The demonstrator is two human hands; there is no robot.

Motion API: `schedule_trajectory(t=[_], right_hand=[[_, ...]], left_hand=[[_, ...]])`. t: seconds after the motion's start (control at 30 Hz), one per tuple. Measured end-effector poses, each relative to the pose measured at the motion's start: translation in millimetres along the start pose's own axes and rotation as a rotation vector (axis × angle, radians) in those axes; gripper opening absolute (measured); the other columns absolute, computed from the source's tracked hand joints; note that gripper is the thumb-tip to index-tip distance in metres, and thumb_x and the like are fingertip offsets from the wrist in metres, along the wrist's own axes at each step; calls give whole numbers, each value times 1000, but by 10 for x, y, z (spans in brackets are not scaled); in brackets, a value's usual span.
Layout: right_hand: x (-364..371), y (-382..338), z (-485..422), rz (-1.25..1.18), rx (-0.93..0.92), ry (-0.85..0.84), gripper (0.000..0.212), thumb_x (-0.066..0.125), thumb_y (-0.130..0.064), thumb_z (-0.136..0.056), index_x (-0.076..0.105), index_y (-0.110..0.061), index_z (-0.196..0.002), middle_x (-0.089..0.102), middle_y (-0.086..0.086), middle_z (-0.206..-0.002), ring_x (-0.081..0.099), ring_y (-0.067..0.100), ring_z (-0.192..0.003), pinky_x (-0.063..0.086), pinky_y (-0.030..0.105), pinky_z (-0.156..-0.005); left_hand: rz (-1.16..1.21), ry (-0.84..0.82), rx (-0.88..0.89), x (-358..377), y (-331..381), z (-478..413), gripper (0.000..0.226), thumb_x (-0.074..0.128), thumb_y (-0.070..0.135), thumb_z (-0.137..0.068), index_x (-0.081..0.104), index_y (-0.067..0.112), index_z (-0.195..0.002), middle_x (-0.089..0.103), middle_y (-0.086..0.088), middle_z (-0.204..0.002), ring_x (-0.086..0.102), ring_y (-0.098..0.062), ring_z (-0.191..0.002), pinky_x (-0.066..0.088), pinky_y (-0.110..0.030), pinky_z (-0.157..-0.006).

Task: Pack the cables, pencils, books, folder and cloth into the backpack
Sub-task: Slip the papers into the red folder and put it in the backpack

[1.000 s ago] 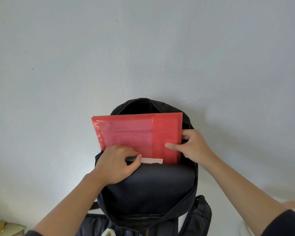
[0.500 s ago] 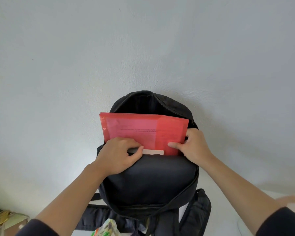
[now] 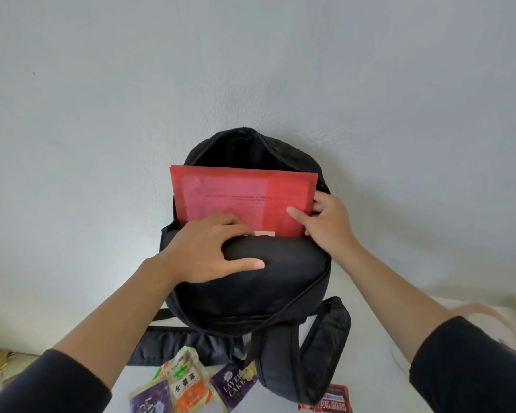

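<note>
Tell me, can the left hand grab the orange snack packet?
Probably, once it lets go: the left hand grips the backpack front; the orange snack packet lies uncovered nearer the person.

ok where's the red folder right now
In the head view the red folder stands mid-frame, lower part inside the open backpack and upper part sticking out. The right hand pinches its right edge; the left hand grips the backpack's front wall below it.

The red folder (image 3: pixel 245 198) is pushed a bit deeper into the backpack (image 3: pixel 251 287) now. The left hand (image 3: pixel 209 248) is re-gripped, thumb laid flat across the front panel. Snack packets (image 3: pixel 188 383) are brought into view at the frame's bottom.
</note>
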State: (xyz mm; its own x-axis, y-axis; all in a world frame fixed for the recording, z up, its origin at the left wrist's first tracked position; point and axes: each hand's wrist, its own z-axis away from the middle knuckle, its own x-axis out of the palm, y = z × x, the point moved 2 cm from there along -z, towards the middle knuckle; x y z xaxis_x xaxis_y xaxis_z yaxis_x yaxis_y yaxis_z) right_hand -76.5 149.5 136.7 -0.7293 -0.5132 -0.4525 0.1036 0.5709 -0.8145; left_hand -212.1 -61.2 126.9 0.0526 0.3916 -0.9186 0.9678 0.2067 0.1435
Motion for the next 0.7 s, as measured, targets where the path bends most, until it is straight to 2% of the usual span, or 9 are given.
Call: schedule_trajectory(t=[0.07,0.1,0.17,0.27,0.37,0.47,0.53,0.6,0.7], right_hand=[[32,7,61,1,-55,26,30,78,-20,-90,72,-17,-119,77,-1,-105,70,0,-83,55,15,-73],[41,2,59,7,-60,13,29,79,-19,-89,72,-16,-117,76,-1,-106,71,6,-88,57,20,-78],[41,10,25,73,-49,-19,23,80,-22,-88,74,-14,-108,75,0,-98,71,17,-87,55,29,-77],[53,22,-4,216,-62,-22,25,77,-32,-90,72,-11,-104,71,4,-94,66,25,-85,42,28,-68],[18,-26,65,190,-75,24,35,77,-30,-90,65,-14,-120,70,-1,-98,66,18,-83,44,20,-68],[-16,-32,247,80,-44,137,41,78,-20,-89,52,-19,-121,63,-8,-97,63,8,-75,46,13,-67],[-20,1,380,36,-76,177,41,74,-20,-93,50,-18,-126,64,-7,-108,65,7,-85,47,11,-76],[-35,72,529,64,-125,164,40,67,-25,-98,52,-16,-134,63,-6,-122,63,6,-103,46,10,-90],[-106,176,727,159,-215,114,30,58,-26,-103,63,-15,-131,66,-4,-126,59,8,-117,45,23,-104]], left_hand=[[-22,11,9,18,38,3,68,46,86,-83,63,40,-129,58,19,-124,49,-4,-117,41,-26,-91],[-31,11,12,25,55,-1,67,45,84,-84,62,38,-130,59,16,-124,51,-6,-117,43,-27,-91],[-54,-1,14,38,76,-12,68,40,83,-86,60,36,-131,61,12,-122,53,-11,-114,47,-31,-92],[-90,-27,-4,41,103,-34,70,31,81,-88,58,34,-132,62,9,-119,55,-15,-111,49,-33,-87],[-95,2,-14,27,149,-48,66,30,78,-90,59,32,-127,63,10,-114,57,-15,-105,50,-33,-83],[-4,114,14,3,215,-30,46,44,65,-93,57,31,-121,64,11,-109,58,-15,-101,48,-32,-84],[55,136,47,11,312,-52,41,46,59,-95,56,35,-126,63,12,-114,57,-13,-106,48,-32,-92],[59,119,113,86,470,-92,45,46,59,-97,58,33,-132,62,10,-122,56,-13,-113,47,-33,-98],[89,116,211,264,744,-157,47,54,51,-98,60,23,-136,60,4,-132,54,-17,-123,46,-41,-104]])
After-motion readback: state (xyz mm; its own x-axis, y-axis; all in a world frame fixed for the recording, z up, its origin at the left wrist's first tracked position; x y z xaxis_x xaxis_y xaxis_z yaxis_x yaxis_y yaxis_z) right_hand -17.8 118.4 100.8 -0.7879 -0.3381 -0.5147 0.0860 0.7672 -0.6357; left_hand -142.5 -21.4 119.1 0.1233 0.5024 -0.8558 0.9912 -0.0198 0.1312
